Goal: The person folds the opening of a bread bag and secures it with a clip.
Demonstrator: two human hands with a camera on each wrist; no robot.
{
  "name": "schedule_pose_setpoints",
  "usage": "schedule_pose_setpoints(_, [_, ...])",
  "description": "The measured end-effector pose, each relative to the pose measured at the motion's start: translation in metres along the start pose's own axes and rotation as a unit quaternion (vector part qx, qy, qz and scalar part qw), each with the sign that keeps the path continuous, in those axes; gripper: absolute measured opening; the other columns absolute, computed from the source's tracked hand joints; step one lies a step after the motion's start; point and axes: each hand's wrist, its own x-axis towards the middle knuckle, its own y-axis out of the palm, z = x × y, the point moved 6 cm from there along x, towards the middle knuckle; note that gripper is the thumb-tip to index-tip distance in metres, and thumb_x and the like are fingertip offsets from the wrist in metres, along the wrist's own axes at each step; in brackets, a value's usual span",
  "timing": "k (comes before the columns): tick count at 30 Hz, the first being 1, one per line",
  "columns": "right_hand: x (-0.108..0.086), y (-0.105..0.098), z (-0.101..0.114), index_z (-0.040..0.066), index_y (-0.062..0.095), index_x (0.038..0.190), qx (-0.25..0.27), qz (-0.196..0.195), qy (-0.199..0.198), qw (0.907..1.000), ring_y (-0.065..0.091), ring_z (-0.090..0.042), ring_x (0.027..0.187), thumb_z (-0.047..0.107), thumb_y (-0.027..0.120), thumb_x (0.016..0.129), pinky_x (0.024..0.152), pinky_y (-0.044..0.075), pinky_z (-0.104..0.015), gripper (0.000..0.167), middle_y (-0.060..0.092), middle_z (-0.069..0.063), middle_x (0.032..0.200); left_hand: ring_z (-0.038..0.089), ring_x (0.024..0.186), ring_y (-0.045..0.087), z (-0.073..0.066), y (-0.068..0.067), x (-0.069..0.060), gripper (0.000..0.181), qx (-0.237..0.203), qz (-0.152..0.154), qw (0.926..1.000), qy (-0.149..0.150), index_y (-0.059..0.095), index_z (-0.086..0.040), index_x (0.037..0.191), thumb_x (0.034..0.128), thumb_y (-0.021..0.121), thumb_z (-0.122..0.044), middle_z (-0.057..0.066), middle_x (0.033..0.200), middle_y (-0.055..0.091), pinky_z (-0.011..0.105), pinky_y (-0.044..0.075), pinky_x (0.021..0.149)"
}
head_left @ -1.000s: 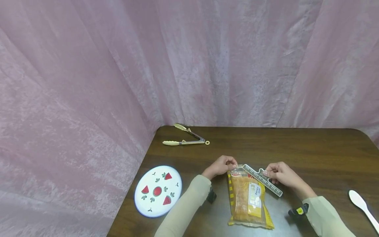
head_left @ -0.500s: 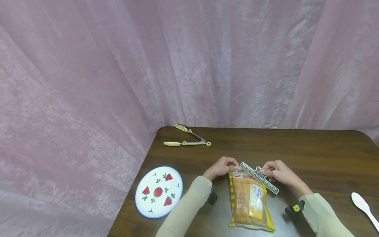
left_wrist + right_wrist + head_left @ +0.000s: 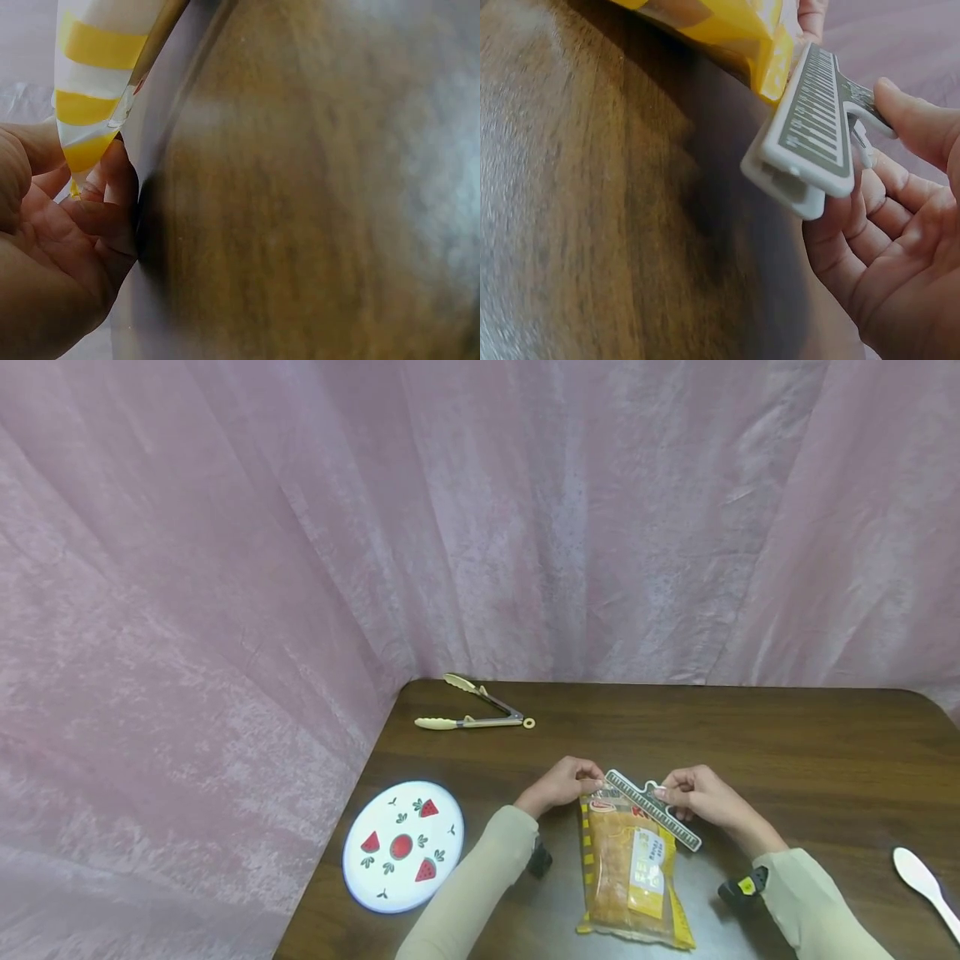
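Note:
A clear and yellow bag of bread (image 3: 618,868) lies on the table in the head view, its top edge facing away from me. My left hand (image 3: 561,783) pinches the bag's upper left corner; the left wrist view shows the yellow-striped edge (image 3: 94,109) between thumb and fingers. With thumb and fingers my right hand (image 3: 708,797) grips the handle of a long bag clip (image 3: 652,810) printed with piano keys. The clip slants across the upper right part of the bag. In the right wrist view, the near end of the clip (image 3: 810,124) shows a gap between its two bars.
A white plate (image 3: 375,860) with watermelon pictures lies left of the left forearm. Cream-tipped tongs (image 3: 487,722) rest spread near the back left edge of the brown table (image 3: 712,727). At the far right is a white spoon (image 3: 915,872). Pink curtains hang behind.
My right hand and the clip have moved left and slightly away from me, bringing the clip closer to the left hand. The left hand keeps its hold on the bag's corner.

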Motion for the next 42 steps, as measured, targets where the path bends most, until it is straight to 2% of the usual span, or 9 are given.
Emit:
schedule_pose_setpoints(10, [-0.002,0.002,-0.014,-0.007,0.066,0.090,0.016,0.003,0.023,0.9996,0.055,-0.013,0.060,0.011,0.067,0.096,0.055,0.050,-0.028,0.019,0.063,-0.009,0.072,0.007,0.078,0.056,0.003,0.004,0.001,0.007,0.011,-0.010,0.9998,-0.017,0.073,-0.009,0.091,0.0965,0.069,-0.012,-0.005,0.085,0.065,0.024,0.046,0.074])
schedule_pose_setpoints(18, [-0.006,0.004,-0.022,-0.008,0.068,0.094,0.004,-0.014,0.045,0.9989,0.058,-0.016,0.067,0.014,0.067,0.097,0.061,0.052,-0.030,0.022,0.067,-0.005,0.077,0.005,0.080,0.057,0.003,0.007,0.002,0.007,0.047,-0.023,0.9986,-0.005,0.074,-0.010,0.091,0.0956,0.070,-0.014,-0.007,0.085,0.066,0.024,0.046,0.078])
schedule_pose_setpoints(25, [-0.005,0.008,-0.022,-0.007,0.069,0.098,-0.003,-0.030,0.055,0.9980,0.055,-0.016,0.068,0.015,0.067,0.098,0.063,0.050,-0.029,0.023,0.062,-0.004,0.074,0.007,0.077,0.057,0.011,0.002,0.001,0.005,0.029,-0.024,0.9985,-0.040,0.075,-0.010,0.094,0.0953,0.071,-0.014,-0.007,0.084,0.066,0.024,0.048,0.071])
schedule_pose_setpoints(30, [-0.006,0.010,-0.022,-0.010,0.064,0.104,0.004,-0.053,0.086,0.9949,0.059,-0.019,0.075,0.018,0.068,0.097,0.067,0.053,-0.031,0.029,0.068,-0.006,0.083,0.008,0.077,0.057,0.009,-0.002,-0.001,0.006,0.033,-0.014,0.9981,-0.049,0.075,-0.009,0.095,0.0920,0.075,-0.014,-0.005,0.084,0.066,0.025,0.047,0.071])
schedule_pose_setpoints(33, [-0.007,0.009,-0.022,-0.012,0.055,0.107,0.011,-0.063,0.086,0.9942,0.060,-0.021,0.075,0.010,0.068,0.094,0.067,0.054,-0.032,0.029,0.067,-0.008,0.085,0.009,0.078,0.059,0.008,-0.002,-0.003,0.009,0.017,-0.006,0.9986,-0.049,0.074,-0.008,0.097,0.0885,0.077,-0.009,-0.004,0.086,0.067,0.025,0.048,0.072])
schedule_pose_setpoints(35, [-0.008,0.009,-0.023,-0.010,0.052,0.106,0.013,-0.065,0.083,0.9943,0.059,-0.020,0.073,0.006,0.067,0.092,0.065,0.053,-0.031,0.027,0.064,-0.008,0.083,0.010,0.078,0.060,0.011,-0.001,-0.004,0.014,-0.003,-0.004,0.9985,-0.055,0.073,-0.008,0.099,0.0864,0.078,-0.006,-0.004,0.087,0.067,0.025,0.049,0.072])
schedule_pose_setpoints(39, [-0.010,0.011,-0.023,-0.007,0.054,0.100,0.015,-0.067,0.072,0.9951,0.056,-0.019,0.071,0.002,0.065,0.090,0.063,0.051,-0.029,0.017,0.059,-0.007,0.079,0.011,0.080,0.061,0.019,-0.001,-0.005,0.021,-0.038,-0.011,0.9966,-0.072,0.071,-0.011,0.104,0.0850,0.079,-0.005,-0.004,0.090,0.065,0.027,0.051,0.072])
schedule_pose_setpoints(42, [-0.012,0.011,-0.022,-0.006,0.057,0.097,0.002,-0.077,0.071,0.9945,0.056,-0.019,0.073,0.003,0.065,0.091,0.063,0.050,-0.029,0.014,0.060,-0.006,0.079,0.012,0.083,0.061,0.020,-0.001,-0.007,0.028,-0.048,-0.014,0.9960,-0.074,0.070,-0.011,0.108,0.0837,0.081,-0.006,-0.003,0.093,0.065,0.029,0.052,0.074])
